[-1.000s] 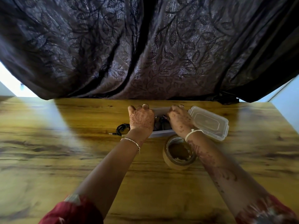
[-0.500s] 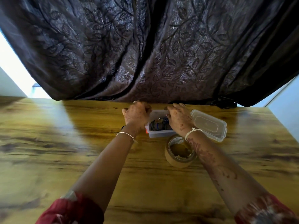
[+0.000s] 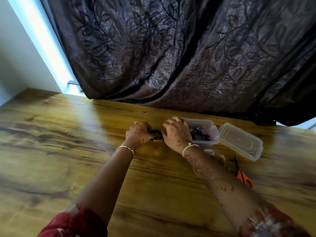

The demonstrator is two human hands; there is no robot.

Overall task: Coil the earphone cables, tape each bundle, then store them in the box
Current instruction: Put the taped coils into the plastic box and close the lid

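Wooden table (image 3: 68, 151) before a dark leafy curtain (image 3: 171, 57). Left hand (image 3: 139, 134) and right hand (image 3: 177, 134) both curl fingers round a black earphone cable (image 3: 156, 134) on the table, just left of the clear box (image 3: 212, 132). The right hand overlaps the box's left end; lid (image 3: 239, 141) and orange scissors (image 3: 243, 177) lie to the right.

One wide-angle camera sits on the person's head, looking forward and down onto the table (image 3: 82, 151). It is near the left hand (image 3: 138, 134) and right hand (image 3: 177, 136), tilted, facing the dark curtain (image 3: 171, 57) beyond the table's far edge.
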